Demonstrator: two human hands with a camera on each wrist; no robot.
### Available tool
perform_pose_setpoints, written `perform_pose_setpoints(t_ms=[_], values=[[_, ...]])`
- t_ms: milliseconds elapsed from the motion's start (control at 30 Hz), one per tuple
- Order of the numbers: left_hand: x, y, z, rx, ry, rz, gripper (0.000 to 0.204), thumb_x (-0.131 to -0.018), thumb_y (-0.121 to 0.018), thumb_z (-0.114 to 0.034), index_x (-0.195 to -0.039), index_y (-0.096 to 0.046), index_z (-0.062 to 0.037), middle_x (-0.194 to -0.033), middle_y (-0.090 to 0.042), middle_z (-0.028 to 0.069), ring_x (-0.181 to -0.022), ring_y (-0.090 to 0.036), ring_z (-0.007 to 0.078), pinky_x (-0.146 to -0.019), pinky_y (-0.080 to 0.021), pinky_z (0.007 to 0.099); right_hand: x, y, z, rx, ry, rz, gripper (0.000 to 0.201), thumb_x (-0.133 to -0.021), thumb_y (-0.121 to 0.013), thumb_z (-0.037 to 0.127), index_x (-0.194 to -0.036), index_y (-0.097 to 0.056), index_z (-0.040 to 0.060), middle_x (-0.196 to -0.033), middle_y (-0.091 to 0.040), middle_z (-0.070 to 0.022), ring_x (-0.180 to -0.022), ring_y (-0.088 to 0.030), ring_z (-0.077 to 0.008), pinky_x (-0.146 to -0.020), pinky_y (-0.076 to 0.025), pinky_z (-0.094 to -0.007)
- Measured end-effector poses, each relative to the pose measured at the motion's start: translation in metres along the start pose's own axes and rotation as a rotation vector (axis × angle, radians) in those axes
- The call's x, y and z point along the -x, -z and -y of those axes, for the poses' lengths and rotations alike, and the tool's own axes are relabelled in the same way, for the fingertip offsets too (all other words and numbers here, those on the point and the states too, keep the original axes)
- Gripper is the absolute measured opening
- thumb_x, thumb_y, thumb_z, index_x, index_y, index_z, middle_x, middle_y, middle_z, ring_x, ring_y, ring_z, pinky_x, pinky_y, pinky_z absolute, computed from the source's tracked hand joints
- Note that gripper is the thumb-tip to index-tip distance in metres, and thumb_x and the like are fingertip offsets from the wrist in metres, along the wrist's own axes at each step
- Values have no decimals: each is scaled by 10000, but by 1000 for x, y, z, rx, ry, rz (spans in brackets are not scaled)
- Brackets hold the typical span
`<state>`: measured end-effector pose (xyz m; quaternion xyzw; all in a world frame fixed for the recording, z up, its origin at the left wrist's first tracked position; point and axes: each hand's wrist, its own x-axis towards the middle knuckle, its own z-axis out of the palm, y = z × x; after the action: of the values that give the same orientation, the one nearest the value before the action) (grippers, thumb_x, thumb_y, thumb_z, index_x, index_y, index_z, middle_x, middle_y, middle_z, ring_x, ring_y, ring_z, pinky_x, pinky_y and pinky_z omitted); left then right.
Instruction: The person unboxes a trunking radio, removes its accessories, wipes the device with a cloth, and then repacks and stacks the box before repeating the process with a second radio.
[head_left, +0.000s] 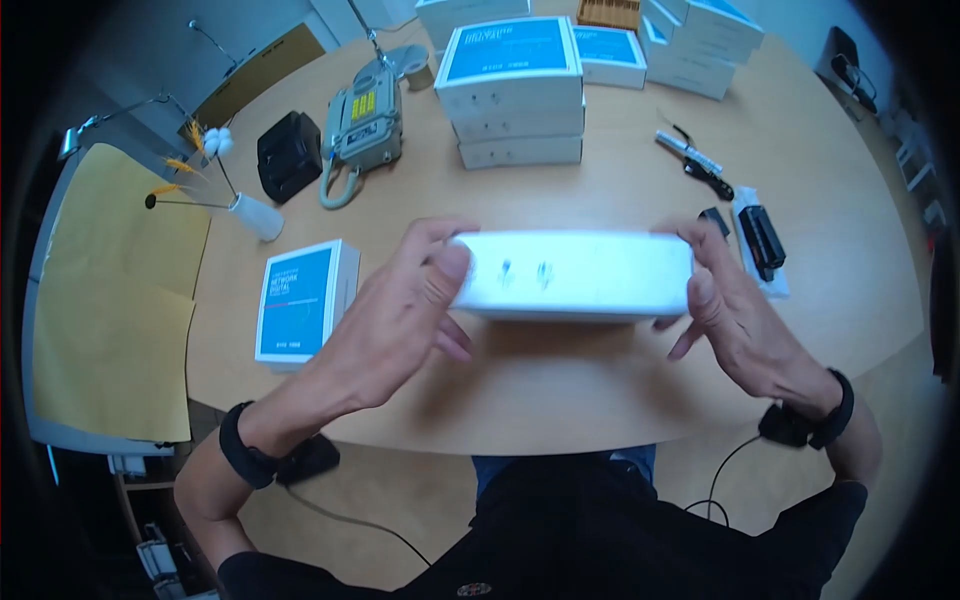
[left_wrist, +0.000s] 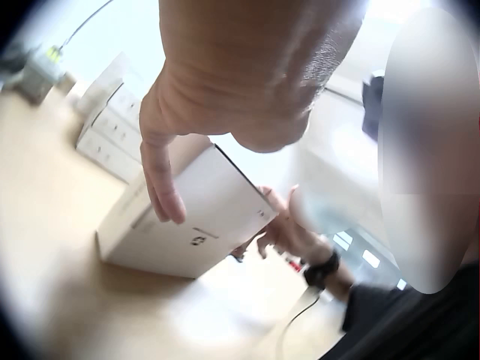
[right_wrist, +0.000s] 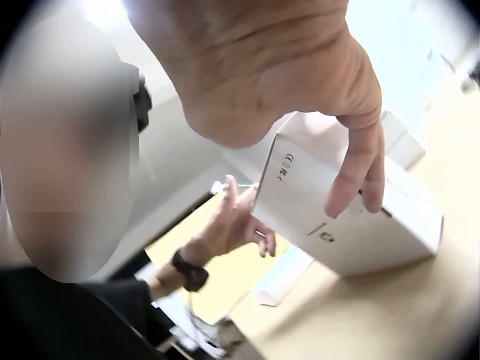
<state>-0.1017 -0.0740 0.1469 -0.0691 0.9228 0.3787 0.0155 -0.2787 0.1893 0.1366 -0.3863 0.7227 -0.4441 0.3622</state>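
A white cardboard box [head_left: 590, 278] is held level between both hands near the front of the table, its narrow side facing me. My left hand [head_left: 392, 312] grips the left end, with the thumb on the near corner. At the other end, my right hand [head_left: 735, 325] holds it in the same way. In the left wrist view, fingers reach down the end panel of the white box [left_wrist: 214, 217], which is tilted. From the right wrist, the opposite end of the white box [right_wrist: 322, 217] shows small printed marks. Shadows fall on the wood around it.
A blue-topped box [head_left: 297, 305] lies left of my left forearm. Behind stand stacked boxes [head_left: 515, 100], a grey-green telephone [head_left: 365, 120], a black case [head_left: 290, 157] and a white vase [head_left: 257, 217]. Black devices [head_left: 762, 243] and a cable [head_left: 706, 180] lie at the right.
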Motion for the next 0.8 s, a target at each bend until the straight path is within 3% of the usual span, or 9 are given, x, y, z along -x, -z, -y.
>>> perform_pose_setpoints(t_ms=[67,133,167,267,300,367,433,567,800], values=[[1,-7,-9,764,445,-24,549,-1082,-470,-480,-1322,-431,12,-1162,-547,135,-965,-604,179,-863,-511,341,7,-8,-12,-323,-248,-18,767,-1031,-336,689,-1413,-379,25,-1229,-499,-155,-1104,-621,-261,-857,-589,-389],[14,-26,-4,572,335,-96,397,-1100,-457,-428,-1177,-452,-38,-1124,-519,83,-914,-526,99,-817,-479,272,17,-18,-13,-493,-339,-30,685,-1062,-368,617,-1421,-385,35,-1285,-478,-149,-1180,-583,-254,-917,-564,-402],[21,-37,-1,647,277,-105,373,-1104,-463,-379,-1231,-435,-30,-1078,-488,59,-845,-473,78,-773,-448,243,23,-22,-10,-597,-301,-105,640,-1065,-403,572,-1421,-390,40,-1285,-474,-139,-1208,-562,-254,-953,-540,-408],[39,-45,-22,602,104,-151,283,-1109,-425,-282,-1269,-449,-51,-1414,-474,190,-1165,-529,124,-923,-469,286,34,-39,-16,-721,-148,-234,529,-1057,-480,430,-1420,-402,53,-1302,-458,-118,-1262,-499,-246,-1069,-423,-417],[33,-42,-21,600,95,-149,283,-1109,-425,-282,-1269,-449,-51,-1414,-474,190,-1165,-529,124,-923,-469,286,31,-40,-23,-486,61,-344,506,-1048,-485,398,-1412,-415,54,-1315,-453,-116,-1272,-474,-236,-1081,-391,-405],[8,-29,-18,487,-301,-394,355,-1096,-416,-244,-1378,-419,-27,-1545,-375,240,-1355,-455,194,-1072,-418,333,15,-29,-19,-105,351,-520,444,-1021,-484,316,-1378,-456,52,-1327,-449,-116,-1289,-418,-219,-1110,-318,-386],[-41,-4,-6,453,-389,-529,511,-1086,-435,-260,-1510,-330,5,-1541,-375,235,-1421,-388,232,-1147,-354,348,-37,-13,6,-102,503,-651,587,-1014,-497,375,-1477,-408,25,-1461,-405,-160,-1353,-401,-252,-1140,-309,-392],[-143,54,12,441,-391,-698,551,-1081,-458,-313,-1504,-427,38,-1396,-557,164,-1277,-507,200,-1085,-402,325,-163,35,34,-62,773,-709,923,-970,-524,514,-1607,-141,-34,-1606,-253,-293,-1493,-280,-375,-1229,-230,-445],[-229,63,102,590,-137,-647,519,-1102,-431,-374,-1452,-499,4,-1304,-576,70,-1185,-507,165,-1057,-381,325,-283,44,-16,-159,595,-627,866,-1015,-438,495,-1626,-97,-15,-1666,-191,-256,-1546,-195,-357,-1251,-170,-421]])
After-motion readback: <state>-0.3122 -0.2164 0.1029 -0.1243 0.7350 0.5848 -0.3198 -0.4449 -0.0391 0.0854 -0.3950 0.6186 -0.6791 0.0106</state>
